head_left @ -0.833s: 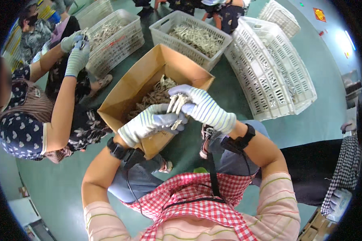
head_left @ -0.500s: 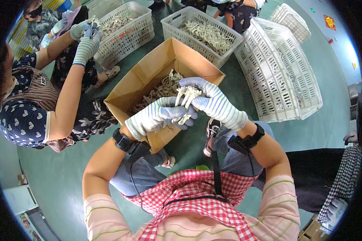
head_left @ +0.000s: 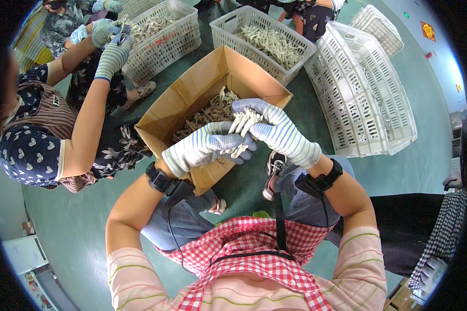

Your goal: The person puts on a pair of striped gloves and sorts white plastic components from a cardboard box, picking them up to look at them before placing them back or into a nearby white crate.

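Observation:
A small bunch of pale, thin stem-like pieces with knobby ends (head_left: pixel 245 121) is held between my hands above the near side of a cardboard box; I cannot tell their exact kind. My left hand (head_left: pixel 205 147), in a striped glove with grey-blue fingers, closes around the lower part of the bunch. From the right, my right hand (head_left: pixel 279 130), gloved alike, grips the upper part between thumb and fingers. The open cardboard box (head_left: pixel 255 74) holds a heap of similar, browner pieces (head_left: pixel 213 111). Some fingertips are hidden behind the bunch.
White plastic crates with pale pieces stand at far left (head_left: pixel 163 49) and far centre (head_left: pixel 290 75). More stacked crates (head_left: pixel 347 93) are at right. A co-worker (head_left: pixel 41 129) sits close on my left, gloved hands raised. Other people sit farther back.
The pale pieces have shifted slightly in my grip and look more fanned out at the top. Both my hands stay almost in place. The co-worker's hands have barely moved.

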Action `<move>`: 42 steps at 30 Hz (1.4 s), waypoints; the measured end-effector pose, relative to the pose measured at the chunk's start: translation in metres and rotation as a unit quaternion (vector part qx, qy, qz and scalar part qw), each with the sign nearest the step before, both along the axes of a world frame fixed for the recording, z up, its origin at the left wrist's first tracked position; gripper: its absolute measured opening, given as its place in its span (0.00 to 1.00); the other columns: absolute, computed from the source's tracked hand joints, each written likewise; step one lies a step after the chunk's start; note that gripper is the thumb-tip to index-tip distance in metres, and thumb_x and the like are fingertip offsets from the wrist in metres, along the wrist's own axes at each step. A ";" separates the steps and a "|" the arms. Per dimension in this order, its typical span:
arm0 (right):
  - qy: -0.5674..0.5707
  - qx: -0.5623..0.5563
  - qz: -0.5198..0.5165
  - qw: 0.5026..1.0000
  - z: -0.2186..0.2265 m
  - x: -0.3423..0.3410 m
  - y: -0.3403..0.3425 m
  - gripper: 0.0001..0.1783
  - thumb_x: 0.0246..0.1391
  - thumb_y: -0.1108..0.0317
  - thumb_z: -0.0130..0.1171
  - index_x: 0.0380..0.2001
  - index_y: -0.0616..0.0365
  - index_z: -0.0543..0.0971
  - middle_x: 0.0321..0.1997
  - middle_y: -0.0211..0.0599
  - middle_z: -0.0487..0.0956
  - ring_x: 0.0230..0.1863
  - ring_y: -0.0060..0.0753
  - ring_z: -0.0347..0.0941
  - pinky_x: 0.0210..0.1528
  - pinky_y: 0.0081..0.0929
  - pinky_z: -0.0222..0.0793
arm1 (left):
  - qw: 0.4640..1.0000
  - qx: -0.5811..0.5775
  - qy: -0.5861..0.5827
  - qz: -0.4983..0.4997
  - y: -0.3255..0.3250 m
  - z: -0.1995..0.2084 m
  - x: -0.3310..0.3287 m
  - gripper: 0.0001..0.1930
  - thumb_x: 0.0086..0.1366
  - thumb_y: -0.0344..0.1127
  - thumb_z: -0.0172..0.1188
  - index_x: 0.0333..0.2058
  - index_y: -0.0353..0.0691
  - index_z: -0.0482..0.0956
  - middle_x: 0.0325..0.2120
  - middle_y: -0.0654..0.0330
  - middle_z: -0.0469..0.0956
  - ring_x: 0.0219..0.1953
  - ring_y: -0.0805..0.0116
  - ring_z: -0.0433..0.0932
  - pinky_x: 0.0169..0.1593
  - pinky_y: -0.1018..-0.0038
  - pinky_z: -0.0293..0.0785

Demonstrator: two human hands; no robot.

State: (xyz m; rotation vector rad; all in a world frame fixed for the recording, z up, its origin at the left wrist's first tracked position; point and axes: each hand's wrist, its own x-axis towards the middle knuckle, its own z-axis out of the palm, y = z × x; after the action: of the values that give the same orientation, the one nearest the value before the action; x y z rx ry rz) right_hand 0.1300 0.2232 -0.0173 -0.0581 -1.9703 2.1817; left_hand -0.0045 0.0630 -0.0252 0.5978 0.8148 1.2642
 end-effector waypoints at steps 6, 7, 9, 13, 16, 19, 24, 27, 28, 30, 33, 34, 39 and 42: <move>-0.043 -0.045 -0.001 0.998 -0.004 0.001 0.000 0.20 0.55 0.77 0.49 0.52 0.59 0.71 0.41 0.31 0.76 0.36 0.19 0.72 0.41 0.20 0.71 | 1.000 0.007 0.011 0.000 0.002 0.000 -0.002 0.19 0.63 0.42 0.60 0.49 0.37 0.72 0.41 0.61 0.77 0.40 0.72 0.77 0.44 0.75 0.73; -0.049 -0.031 -0.025 0.998 -0.007 0.001 0.001 0.19 0.55 0.77 0.49 0.52 0.58 0.71 0.42 0.32 0.76 0.38 0.21 0.72 0.43 0.22 0.71 | 0.999 0.010 0.039 0.009 0.003 -0.003 -0.002 0.22 0.62 0.42 0.60 0.51 0.37 0.71 0.42 0.62 0.76 0.42 0.74 0.76 0.46 0.76 0.72; 0.002 0.084 -0.064 0.994 -0.021 -0.003 0.007 0.19 0.54 0.77 0.50 0.51 0.58 0.71 0.42 0.34 0.76 0.40 0.24 0.72 0.45 0.24 0.70 | 0.998 0.014 0.067 0.018 0.005 -0.004 -0.002 0.24 0.61 0.42 0.61 0.52 0.37 0.69 0.43 0.63 0.75 0.43 0.75 0.75 0.48 0.76 0.72; 0.016 0.184 -0.136 0.973 -0.026 -0.005 0.010 0.19 0.51 0.76 0.53 0.48 0.59 0.71 0.45 0.38 0.75 0.47 0.32 0.70 0.52 0.29 0.67 | 0.969 0.031 0.225 0.096 0.008 -0.007 0.003 0.31 0.60 0.40 0.63 0.58 0.36 0.63 0.50 0.61 0.71 0.51 0.73 0.70 0.57 0.75 0.65; 0.013 0.233 -0.159 0.959 -0.028 -0.006 0.010 0.18 0.49 0.75 0.54 0.46 0.60 0.72 0.45 0.42 0.75 0.47 0.39 0.72 0.52 0.32 0.67 | 0.924 0.040 0.352 0.141 0.009 -0.007 0.009 0.32 0.59 0.38 0.63 0.59 0.35 0.61 0.52 0.59 0.69 0.53 0.71 0.67 0.59 0.74 0.62; 0.014 0.310 -0.146 0.939 -0.023 -0.007 0.006 0.19 0.48 0.73 0.55 0.46 0.60 0.72 0.44 0.46 0.74 0.47 0.47 0.72 0.51 0.35 0.68 | 0.893 0.044 0.415 0.166 0.011 -0.012 0.015 0.31 0.57 0.38 0.64 0.57 0.33 0.63 0.49 0.56 0.72 0.51 0.69 0.70 0.56 0.72 0.65; 0.000 0.373 -0.126 0.919 -0.020 -0.007 -0.004 0.20 0.48 0.68 0.56 0.46 0.60 0.72 0.45 0.51 0.73 0.46 0.55 0.71 0.50 0.40 0.68 | 0.843 0.042 0.503 0.186 0.014 -0.035 0.014 0.24 0.58 0.38 0.62 0.50 0.33 0.68 0.39 0.49 0.78 0.43 0.59 0.78 0.47 0.67 0.72; -0.035 0.407 -0.126 0.904 -0.021 -0.006 -0.009 0.22 0.49 0.66 0.57 0.48 0.60 0.70 0.45 0.54 0.73 0.46 0.56 0.71 0.50 0.42 0.68 | 0.779 0.032 0.598 0.183 0.012 -0.048 0.011 0.20 0.60 0.37 0.57 0.48 0.32 0.68 0.36 0.44 0.78 0.40 0.48 0.78 0.43 0.63 0.73; -0.023 0.416 -0.125 0.900 -0.022 -0.006 -0.010 0.24 0.49 0.64 0.58 0.49 0.60 0.69 0.45 0.55 0.72 0.46 0.57 0.71 0.50 0.43 0.67 | 0.767 0.043 0.611 0.192 0.012 -0.052 0.009 0.19 0.61 0.36 0.56 0.47 0.32 0.69 0.36 0.42 0.78 0.41 0.46 0.78 0.43 0.62 0.73; -0.010 0.424 -0.123 0.897 -0.021 -0.006 -0.011 0.26 0.49 0.63 0.58 0.51 0.60 0.68 0.45 0.56 0.72 0.46 0.58 0.71 0.50 0.44 0.67 | 0.753 0.052 0.624 0.200 0.012 -0.060 0.007 0.18 0.61 0.35 0.54 0.47 0.31 0.69 0.36 0.41 0.78 0.41 0.43 0.77 0.43 0.61 0.73; -0.014 0.410 -0.111 0.905 -0.016 -0.005 -0.012 0.29 0.50 0.59 0.60 0.53 0.61 0.66 0.48 0.56 0.72 0.48 0.57 0.71 0.52 0.42 0.67 | 0.766 0.048 0.604 0.215 0.012 -0.066 0.003 0.18 0.61 0.34 0.53 0.48 0.31 0.69 0.37 0.40 0.77 0.42 0.44 0.77 0.44 0.61 0.73; -0.008 0.389 -0.098 0.916 -0.012 -0.004 -0.014 0.31 0.50 0.57 0.60 0.54 0.62 0.66 0.49 0.55 0.71 0.49 0.55 0.71 0.53 0.41 0.66 | 0.792 0.011 0.571 0.215 0.012 -0.067 -0.001 0.19 0.61 0.33 0.53 0.49 0.30 0.68 0.37 0.41 0.77 0.42 0.45 0.77 0.45 0.62 0.73; 0.039 0.322 -0.055 0.944 -0.011 0.001 -0.010 0.30 0.54 0.62 0.59 0.57 0.63 0.64 0.52 0.52 0.71 0.53 0.50 0.70 0.57 0.36 0.64 | 0.975 -0.021 0.169 0.145 0.008 -0.026 0.000 0.17 0.66 0.34 0.54 0.52 0.38 0.71 0.42 0.66 0.77 0.39 0.76 0.75 0.45 0.77 0.72; 0.042 0.285 -0.047 0.956 -0.012 -0.002 -0.008 0.25 0.55 0.68 0.56 0.56 0.61 0.66 0.52 0.49 0.71 0.52 0.48 0.70 0.56 0.35 0.65 | 0.992 -0.013 0.074 0.105 0.005 -0.027 -0.001 0.22 0.64 0.42 0.58 0.53 0.39 0.69 0.43 0.62 0.77 0.42 0.73 0.77 0.50 0.73 0.74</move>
State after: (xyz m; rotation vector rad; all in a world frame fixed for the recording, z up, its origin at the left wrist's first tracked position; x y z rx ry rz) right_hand 0.1284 0.2153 -0.0295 0.0278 -2.4033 1.4596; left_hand -0.0059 0.0682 -0.0521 0.6014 1.0370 1.4099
